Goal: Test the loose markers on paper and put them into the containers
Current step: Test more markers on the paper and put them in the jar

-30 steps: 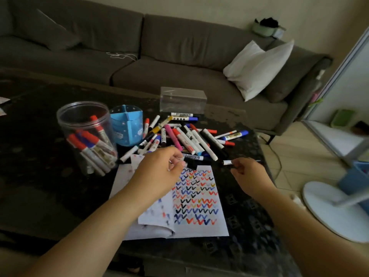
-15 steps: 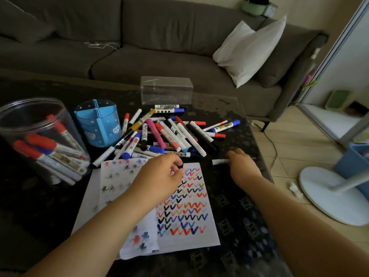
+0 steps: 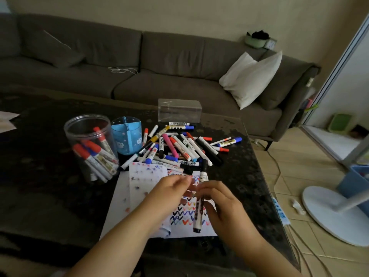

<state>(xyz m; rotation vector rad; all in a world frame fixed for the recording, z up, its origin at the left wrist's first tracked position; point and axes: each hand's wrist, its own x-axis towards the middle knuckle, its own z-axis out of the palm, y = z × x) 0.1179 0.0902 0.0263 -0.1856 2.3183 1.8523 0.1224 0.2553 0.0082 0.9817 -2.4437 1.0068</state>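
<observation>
Several markers stand in the clear jar [image 3: 87,136] at centre left, so some sorting is done, but a big pile of loose markers [image 3: 179,146] lies on the dark surface [image 3: 40,176] in the middle of the frame; most of the work looks left. The paper [image 3: 123,196] carries rows of coloured ticks. Over it, at lower centre, the right hand [image 3: 221,204] has its fingers wrapped round a white marker [image 3: 199,212] with a dark end. The left hand [image 3: 169,192] is blurred beside it; its grip can't be told
</observation>
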